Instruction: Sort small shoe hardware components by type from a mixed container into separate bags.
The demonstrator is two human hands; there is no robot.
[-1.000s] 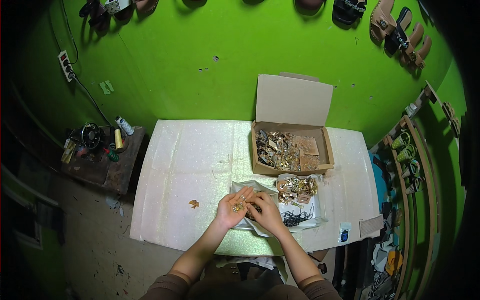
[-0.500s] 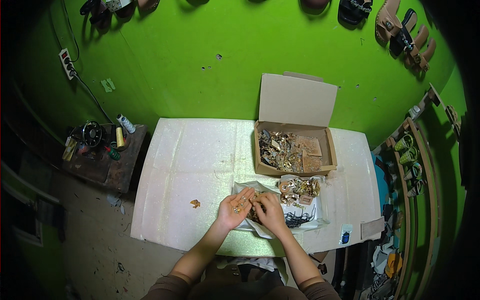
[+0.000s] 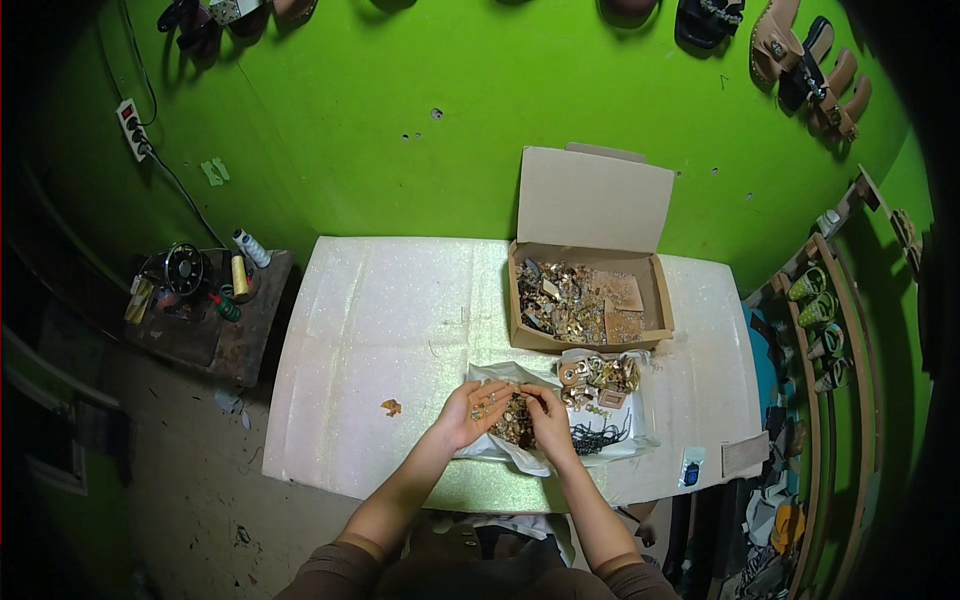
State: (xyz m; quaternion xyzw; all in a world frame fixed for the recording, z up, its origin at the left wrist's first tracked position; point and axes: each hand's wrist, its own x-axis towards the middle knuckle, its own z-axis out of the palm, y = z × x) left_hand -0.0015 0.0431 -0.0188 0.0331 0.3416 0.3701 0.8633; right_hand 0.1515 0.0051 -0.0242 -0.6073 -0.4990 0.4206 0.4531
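Observation:
My left hand [image 3: 466, 415] lies palm up over a white plastic-lined tray [image 3: 642, 425], cupping a few small shiny ornaments [image 3: 482, 411]. The thumb and fingers of my right hand [image 3: 549, 425] come together beside the left fingertips; whatever they pinch is too small to make out. Below both hands, a heap of small gold and brown pieces [image 3: 514, 428] rests in the plastic. Buckles and gold-coloured fittings [image 3: 598, 378] fill the tray's far right part, with black beaded strands [image 3: 598, 437] nearer me.
Behind the tray stands an open cardboard box [image 3: 560, 337] of mixed metal fittings. A small brown-gold scrap [image 3: 390, 407] lies at left on the glittery white tabletop [image 3: 370, 320]. At right are a small packet [image 3: 691, 468] and a grey card [image 3: 745, 456].
My right hand has lifted slightly, its fingers now by the left fingertips. The left palm has opened flatter and shifted a little, so more of the heap beneath shows.

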